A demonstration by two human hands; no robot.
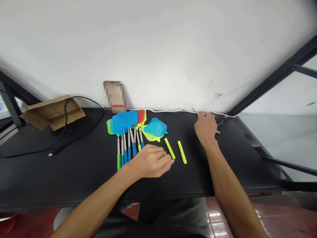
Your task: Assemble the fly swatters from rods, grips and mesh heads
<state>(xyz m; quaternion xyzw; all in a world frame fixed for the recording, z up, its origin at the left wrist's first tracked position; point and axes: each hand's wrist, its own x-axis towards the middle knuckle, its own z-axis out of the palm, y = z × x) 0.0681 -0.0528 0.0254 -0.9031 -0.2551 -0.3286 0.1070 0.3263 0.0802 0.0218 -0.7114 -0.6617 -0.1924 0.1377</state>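
My left hand point(155, 161) is closed over the table, its fingers curled and pressed together; what they hold, if anything, is hidden. Its fingertips are at the lower end of a yellow handle point(169, 148), and a second yellow handle point(182, 152) lies just to the right. Near the wall, my right hand point(206, 127) grips a thin metal rod point(195, 111) whose end sticks out at the upper left. Loose blue point(156, 126) and yellow swatter heads point(151, 136) overlap beyond my left hand. Several assembled fly swatters point(127, 119) lie beside them, handles toward me.
An open cardboard box point(55, 114) stands at the left, with a black cable point(66, 114) across it. A blurred-out item point(116, 96) leans on the white wall. A white cord point(168, 110) runs along the black table's point(81, 178) back edge. Black metal frames point(277, 72) flank the table.
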